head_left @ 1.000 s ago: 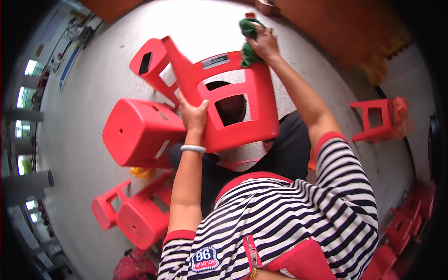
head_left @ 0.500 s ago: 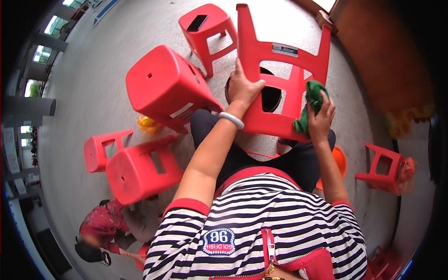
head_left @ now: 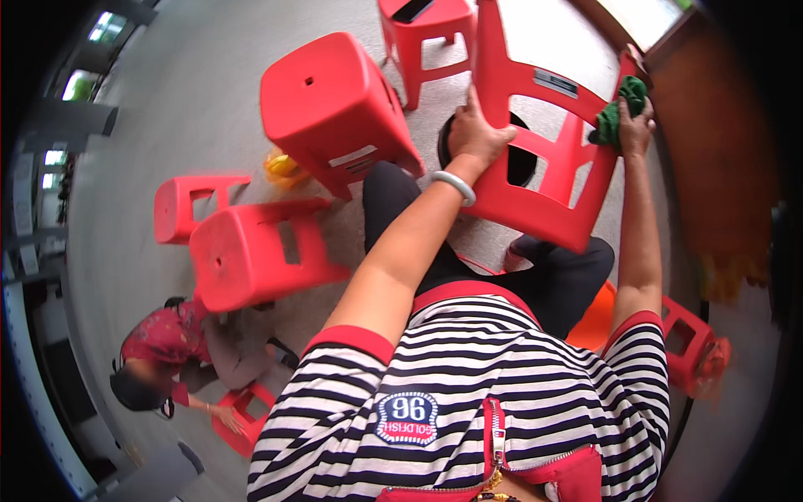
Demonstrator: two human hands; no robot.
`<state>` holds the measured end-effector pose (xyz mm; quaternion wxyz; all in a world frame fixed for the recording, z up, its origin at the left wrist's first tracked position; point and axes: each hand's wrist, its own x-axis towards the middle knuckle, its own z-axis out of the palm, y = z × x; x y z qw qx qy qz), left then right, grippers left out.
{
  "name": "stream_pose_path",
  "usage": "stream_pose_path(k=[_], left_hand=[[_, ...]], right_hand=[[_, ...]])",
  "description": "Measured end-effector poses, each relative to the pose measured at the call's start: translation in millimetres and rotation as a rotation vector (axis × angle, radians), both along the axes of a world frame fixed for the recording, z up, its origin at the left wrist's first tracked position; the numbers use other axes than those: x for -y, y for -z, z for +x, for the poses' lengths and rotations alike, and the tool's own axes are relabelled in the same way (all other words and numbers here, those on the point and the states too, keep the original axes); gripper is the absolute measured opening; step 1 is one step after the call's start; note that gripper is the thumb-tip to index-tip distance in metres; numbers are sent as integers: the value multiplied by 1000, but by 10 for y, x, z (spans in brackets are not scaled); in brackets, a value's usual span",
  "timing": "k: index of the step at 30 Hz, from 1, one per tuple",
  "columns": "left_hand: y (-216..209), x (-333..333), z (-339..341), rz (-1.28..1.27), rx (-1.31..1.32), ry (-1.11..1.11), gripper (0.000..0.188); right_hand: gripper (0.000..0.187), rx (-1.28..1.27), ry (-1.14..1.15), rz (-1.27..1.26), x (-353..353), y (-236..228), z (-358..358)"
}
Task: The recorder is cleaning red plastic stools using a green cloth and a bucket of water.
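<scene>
A red plastic stool is tipped on its side in front of me, its legs pointing away and a label on one rail. My left hand grips the stool's left side, thumb toward me, a pale bangle on that wrist. In my right hand is a crumpled green cloth, pressed against the stool's right leg. Behind the stool, partly hidden, shows a dark round container.
A large red stool stands to the left; a farther stool carries a black phone. More stools are lower left, near a person touching another stool. An orange basin sits by my right leg. A brown panel rises at right.
My right hand has slid the green cloth from the stool's near right corner outward along its leg. The left hand keeps its grip. The whole view has shifted.
</scene>
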<state>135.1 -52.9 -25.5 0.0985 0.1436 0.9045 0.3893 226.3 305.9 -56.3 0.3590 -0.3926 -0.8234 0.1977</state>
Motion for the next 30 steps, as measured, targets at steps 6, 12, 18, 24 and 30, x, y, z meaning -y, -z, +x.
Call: stream_pose_path(k=[6,12,18,24,30], left_hand=[[286,127,-189,165,-251,36,108],[390,286,-552,270,-73,215,106],[261,430,-685,474,76,328,96],[377,457,-788,461,50,344,92],[701,749,-1112,491,85,375,78]], right_hand=[[80,-129,-102,-90,1227,242,736],[71,-215,-87,-153,2586,295,1465],[72,-548,-97,-463,2260,523,1100],[37,-1026,-118,-1323,1824,395,757],[25,-1033,-282,-1349,2157,-124,722]])
